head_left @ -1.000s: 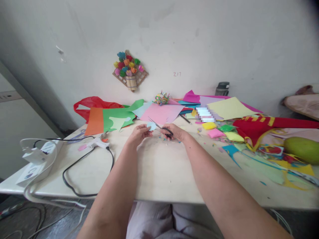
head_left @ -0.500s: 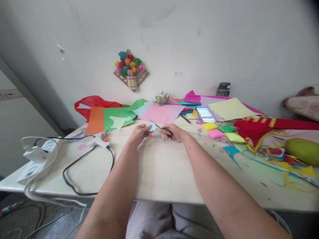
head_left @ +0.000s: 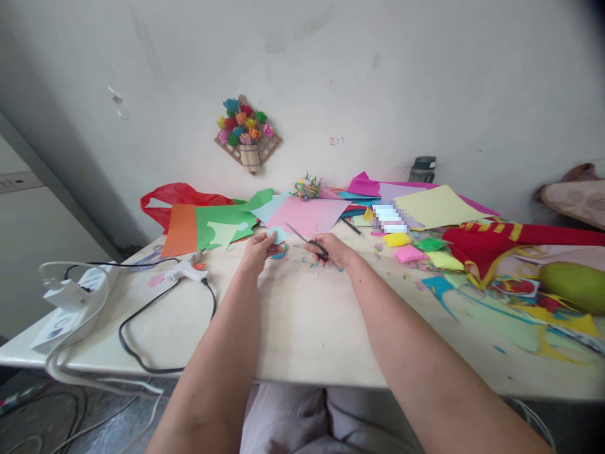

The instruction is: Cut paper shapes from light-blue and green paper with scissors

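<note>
Between its thumb and fingers, my left hand [head_left: 258, 252] pinches a small light blue piece of paper [head_left: 276, 235]. A darker blue bit [head_left: 278, 255] shows just under those fingers; whether it is held or lies on the table I cannot tell. My right hand [head_left: 331, 250] is closed round the black handles of a pair of scissors [head_left: 302, 237]. Their blades point up and to the left, a little apart from the light blue paper. Tiny paper scraps [head_left: 312, 261] lie on the table below the scissors.
A white glue gun [head_left: 188, 271] with a black cord lies left, near a white power strip [head_left: 78, 312]. Coloured sheets, including a pink sheet [head_left: 305, 214], line the back. Right are a pixelated phone [head_left: 390, 219], a yellow packet [head_left: 397, 239], red fabric [head_left: 496, 246] and a green mango-like fruit [head_left: 574, 284].
My left hand has drawn slightly left with the light blue paper, away from the scissor blades. The darker blue bit now shows below it. My right hand has barely moved.
</note>
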A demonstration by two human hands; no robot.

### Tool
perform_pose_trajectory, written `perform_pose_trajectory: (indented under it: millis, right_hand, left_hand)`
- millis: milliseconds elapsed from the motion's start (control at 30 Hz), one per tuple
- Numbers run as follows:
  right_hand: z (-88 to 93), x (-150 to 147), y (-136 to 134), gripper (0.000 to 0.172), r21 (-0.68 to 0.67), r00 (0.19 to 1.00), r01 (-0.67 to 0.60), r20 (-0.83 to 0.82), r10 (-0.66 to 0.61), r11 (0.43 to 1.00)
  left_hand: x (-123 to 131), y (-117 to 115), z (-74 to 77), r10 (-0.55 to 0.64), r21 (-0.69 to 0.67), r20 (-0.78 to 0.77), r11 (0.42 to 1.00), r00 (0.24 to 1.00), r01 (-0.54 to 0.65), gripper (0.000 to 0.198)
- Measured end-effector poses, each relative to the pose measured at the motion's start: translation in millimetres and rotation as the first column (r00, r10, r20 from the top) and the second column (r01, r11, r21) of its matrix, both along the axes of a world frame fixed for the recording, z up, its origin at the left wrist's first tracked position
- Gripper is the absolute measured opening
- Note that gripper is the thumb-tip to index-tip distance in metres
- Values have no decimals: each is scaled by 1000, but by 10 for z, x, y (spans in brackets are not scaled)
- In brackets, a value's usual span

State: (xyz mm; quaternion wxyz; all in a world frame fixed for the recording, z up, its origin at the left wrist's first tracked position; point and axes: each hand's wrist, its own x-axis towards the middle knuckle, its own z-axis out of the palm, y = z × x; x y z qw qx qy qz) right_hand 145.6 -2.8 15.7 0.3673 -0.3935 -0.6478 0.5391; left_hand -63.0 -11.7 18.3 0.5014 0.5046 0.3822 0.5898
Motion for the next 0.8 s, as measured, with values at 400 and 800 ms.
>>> perform_pose_trajectory:
  millis: [400, 800]
  right_hand:
    - [124, 15, -75, 34, -49, 997, -30, -74, 27, 998]
    - [138, -54, -64, 42, -368, 997, 67, 50, -53, 928]
  left_hand:
    - [-149, 195, -149, 489, 132, -404, 867, 773, -480, 28]
    - [-91, 319, -267, 398, 272, -830, 901, 390, -338, 63]
